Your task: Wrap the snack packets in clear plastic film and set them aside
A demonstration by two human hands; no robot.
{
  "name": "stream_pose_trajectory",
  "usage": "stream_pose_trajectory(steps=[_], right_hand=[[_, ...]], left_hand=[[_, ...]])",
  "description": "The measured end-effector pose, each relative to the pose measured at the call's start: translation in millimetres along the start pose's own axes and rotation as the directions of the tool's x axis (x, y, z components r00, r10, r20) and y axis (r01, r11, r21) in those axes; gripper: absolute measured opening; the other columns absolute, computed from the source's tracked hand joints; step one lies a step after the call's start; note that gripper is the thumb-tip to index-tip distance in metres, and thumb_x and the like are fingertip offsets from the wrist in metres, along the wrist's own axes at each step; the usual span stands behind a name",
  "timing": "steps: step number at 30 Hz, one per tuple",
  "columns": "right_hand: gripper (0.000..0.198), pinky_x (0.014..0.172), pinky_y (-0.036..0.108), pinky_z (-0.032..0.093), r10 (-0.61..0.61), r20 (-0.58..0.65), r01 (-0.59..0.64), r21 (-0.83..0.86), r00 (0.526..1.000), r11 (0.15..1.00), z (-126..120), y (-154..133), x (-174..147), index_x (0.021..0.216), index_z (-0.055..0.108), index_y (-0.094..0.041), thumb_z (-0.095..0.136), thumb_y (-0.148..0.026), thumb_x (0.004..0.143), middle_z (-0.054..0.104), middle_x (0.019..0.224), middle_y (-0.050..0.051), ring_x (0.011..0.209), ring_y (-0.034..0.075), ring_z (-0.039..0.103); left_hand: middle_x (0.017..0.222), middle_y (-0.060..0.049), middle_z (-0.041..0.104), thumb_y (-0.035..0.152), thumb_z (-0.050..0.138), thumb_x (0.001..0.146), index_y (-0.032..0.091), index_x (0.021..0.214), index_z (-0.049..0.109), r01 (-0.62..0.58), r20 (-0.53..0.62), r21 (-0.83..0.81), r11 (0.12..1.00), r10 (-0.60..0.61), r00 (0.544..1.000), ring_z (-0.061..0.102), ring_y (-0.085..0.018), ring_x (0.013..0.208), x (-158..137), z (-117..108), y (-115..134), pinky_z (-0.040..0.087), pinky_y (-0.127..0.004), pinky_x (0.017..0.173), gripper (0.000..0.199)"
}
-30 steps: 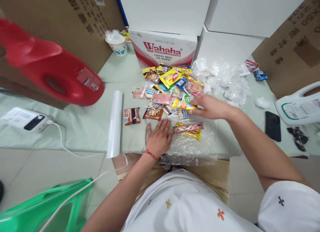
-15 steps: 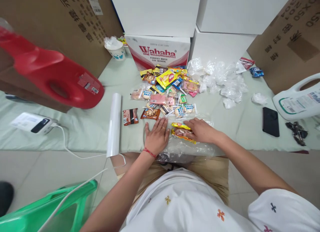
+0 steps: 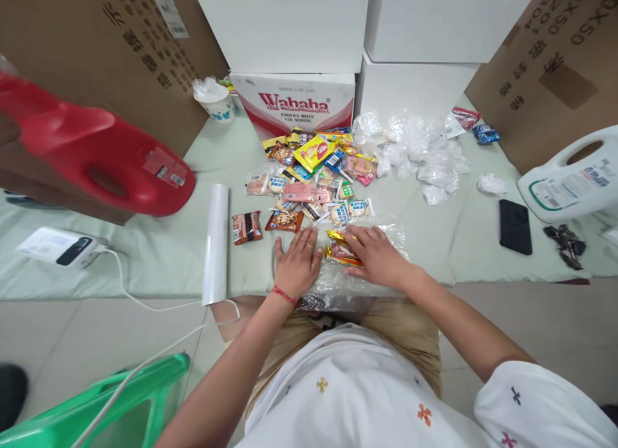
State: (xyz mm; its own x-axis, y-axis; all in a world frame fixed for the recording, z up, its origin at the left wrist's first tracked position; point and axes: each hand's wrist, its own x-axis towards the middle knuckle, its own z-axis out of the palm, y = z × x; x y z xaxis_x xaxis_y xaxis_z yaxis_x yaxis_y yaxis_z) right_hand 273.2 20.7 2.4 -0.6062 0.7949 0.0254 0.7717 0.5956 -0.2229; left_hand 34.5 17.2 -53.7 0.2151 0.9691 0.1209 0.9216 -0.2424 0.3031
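My left hand (image 3: 298, 262), with a red cord bracelet, lies flat and open, fingers spread, on the clear plastic sheet (image 3: 338, 286) at the table's front edge. My right hand (image 3: 379, 255) is laid over a small group of yellow-and-brown snack packets (image 3: 342, 251) on the same sheet, its fingers stretched out and partly covering them. Just beyond my left fingertips are a brown cookie packet (image 3: 284, 221) and a dark red snack packet (image 3: 246, 227). Behind both hands spreads a pile of wrapped snacks (image 3: 313, 177), with a yellow packet (image 3: 313, 153) near its top.
A white glossy roll (image 3: 215, 242) stands out on the left, near a red jug (image 3: 111, 158) and a white device (image 3: 60, 247) with a cable. Crumpled clear plastic (image 3: 415, 145), a black phone (image 3: 515, 226) and a white jug (image 3: 574, 181) are on the right. Boxes (image 3: 294, 100) line the back.
My right hand has shifted slightly over the snack packets, covering more of them, with its fingers more spread. My left hand stays flat on the plastic. The camera view has shifted slightly.
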Motion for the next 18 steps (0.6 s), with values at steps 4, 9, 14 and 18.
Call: stream_pose_trajectory(steps=[4,9,14,18], right_hand=[[0.08,0.119,0.059,0.035,-0.112,-0.201,0.135,0.104,0.973,0.985,-7.3,14.5,-61.0,0.162,0.03,-0.02,0.06,-0.056,0.098,0.042,0.159,0.021,0.144,0.035,0.042],[0.069,0.123,0.066,0.029,-0.191,-0.213,0.187,-0.038,0.958,0.982,36.0,21.2,-136.8,0.158,0.04,-0.022,0.068,-0.035,0.097,0.054,0.151,0.015,0.144,0.033,0.043],[0.05,0.117,0.055,0.044,-0.127,-0.424,0.129,-0.024,0.897,0.991,69.9,21.4,-138.8,0.137,0.062,-0.027,0.059,-0.002,0.094,0.065,0.136,0.01,0.13,0.024,0.053],[0.026,0.092,0.042,0.056,0.035,-0.485,0.127,0.296,0.874,0.947,36.2,26.0,-119.5,0.117,0.072,-0.025,0.061,-0.012,0.097,0.07,0.117,0.01,0.108,0.023,0.062]], left_hand=[[0.166,-0.012,0.04,0.038,0.034,0.107,0.028,0.154,0.048,-0.027,-0.055,-0.122,0.992,0.02,0.998,0.042,-0.029,0.151,-5.0,-10.9,-9.3,0.021,-0.064,0.124,0.05],[0.16,-0.013,0.048,0.042,0.056,0.1,0.031,0.158,0.038,-0.357,-0.311,-0.163,0.92,0.296,0.903,0.036,-0.033,0.154,-36.2,-34.5,-22.0,0.028,-0.062,0.124,0.062],[0.141,-0.009,0.067,0.047,0.072,0.091,0.035,0.146,0.052,-0.729,-0.157,-0.063,0.682,0.714,0.682,0.057,-0.03,0.139,-72.6,-34.8,-36.0,0.021,-0.063,0.127,0.06],[0.113,-0.005,0.079,0.015,0.057,0.098,0.027,0.118,0.068,-0.592,-0.165,-0.173,0.787,0.57,0.805,0.069,-0.021,0.12,-69.7,-34.3,-41.1,0.036,-0.051,0.122,0.026]])
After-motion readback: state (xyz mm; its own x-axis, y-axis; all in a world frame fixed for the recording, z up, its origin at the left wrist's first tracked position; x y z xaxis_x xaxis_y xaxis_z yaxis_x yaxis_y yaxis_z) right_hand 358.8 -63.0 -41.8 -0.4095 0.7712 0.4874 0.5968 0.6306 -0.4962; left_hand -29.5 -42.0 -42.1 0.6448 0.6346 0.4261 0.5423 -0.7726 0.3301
